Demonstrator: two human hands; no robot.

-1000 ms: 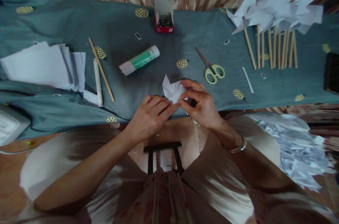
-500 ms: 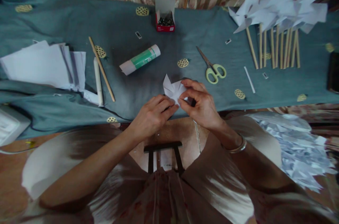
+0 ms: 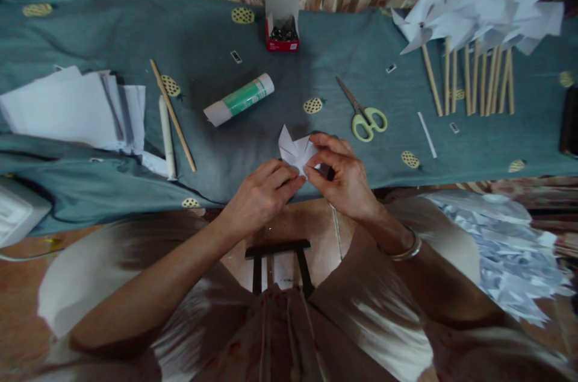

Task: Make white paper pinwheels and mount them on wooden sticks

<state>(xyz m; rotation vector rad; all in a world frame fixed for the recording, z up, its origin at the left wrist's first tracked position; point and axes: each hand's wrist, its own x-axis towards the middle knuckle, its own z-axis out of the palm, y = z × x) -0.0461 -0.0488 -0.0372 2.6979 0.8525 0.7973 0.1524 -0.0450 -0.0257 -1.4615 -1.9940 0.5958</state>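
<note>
A white paper pinwheel (image 3: 295, 150) with folded points is between my two hands at the table's near edge. My left hand (image 3: 262, 192) pinches its lower left side with thumb and fingers. From the right, my right hand (image 3: 341, 174) grips the paper, thumb and fingertips near its middle and one finger at the upper edge. One point sticks up at the upper left; the lower part of the paper is hidden by my fingers. Beyond it lie a green and white glue stick (image 3: 246, 97) and scissors (image 3: 363, 114) with yellow-green handles.
At the back stands an opened red and white box (image 3: 283, 32) of small metal pins. Finished pinwheels on sticks (image 3: 483, 20) lie at right. A paper stack (image 3: 63, 108), a wooden stick (image 3: 174, 117) and a white rod (image 3: 167, 138) lie left. Paper scraps (image 3: 515, 255) fill a bag beside my leg.
Both hands keep their hold on the paper pinwheel, almost still. The view has shifted very slightly; nothing on the table has visibly moved.
</note>
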